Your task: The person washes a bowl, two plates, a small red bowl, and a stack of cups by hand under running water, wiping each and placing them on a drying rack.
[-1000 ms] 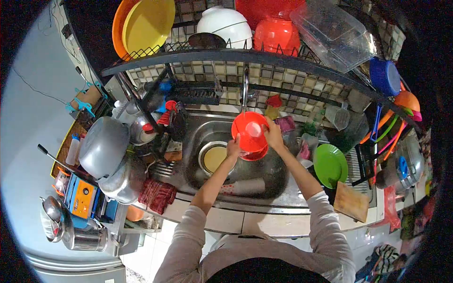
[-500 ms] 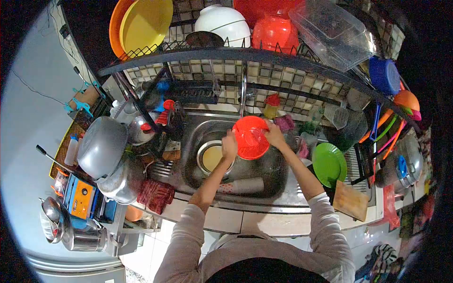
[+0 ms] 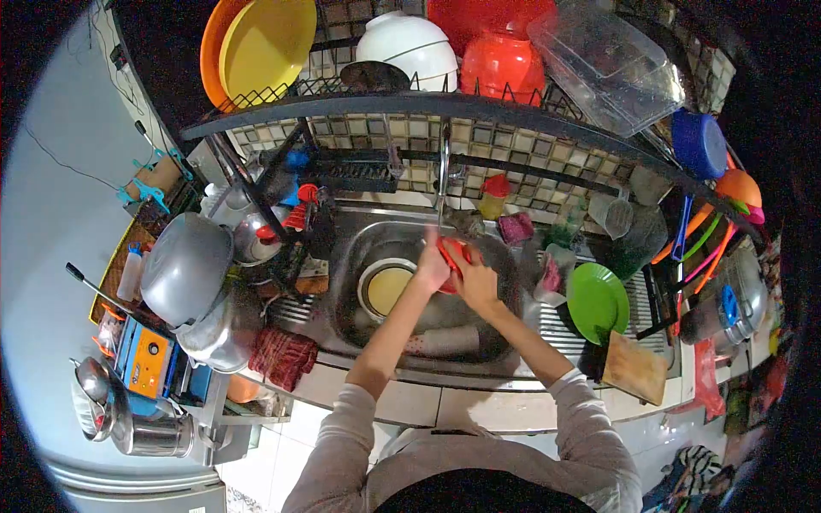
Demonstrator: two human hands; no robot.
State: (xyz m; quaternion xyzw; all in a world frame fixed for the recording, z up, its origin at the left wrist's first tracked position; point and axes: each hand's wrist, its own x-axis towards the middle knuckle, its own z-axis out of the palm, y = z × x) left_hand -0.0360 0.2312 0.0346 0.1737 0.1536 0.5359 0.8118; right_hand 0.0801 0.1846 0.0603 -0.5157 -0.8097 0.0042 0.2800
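A red plastic bowl [image 3: 454, 251] is tipped on edge above the sink [image 3: 500, 329], just in front of the tap [image 3: 444, 171]. My left hand [image 3: 434, 268] grips its left side, and my right hand [image 3: 477, 280] is closed on its right side. Much of the bowl is hidden behind my fingers. Below and to the left, a round pale-rimmed dish [image 3: 365, 289] with a yellowish inside lies in the basin. A whitish cylindrical container [image 3: 445, 340] with red marks rests on its side near the basin's front.
Right of the basin, a green plate [image 3: 597, 303] and a wooden board [image 3: 634, 368] lean on the drainer. A dark rack [image 3: 385, 104] with bowls spans overhead. Pots [image 3: 186, 265] and a maroon cloth [image 3: 282, 356] crowd the left. A pink sponge [image 3: 516, 227] sits behind the sink.
The red bowl has turned from facing up to tilted on edge and sits slightly lower. My hands have come closer together, the right moving left and down.
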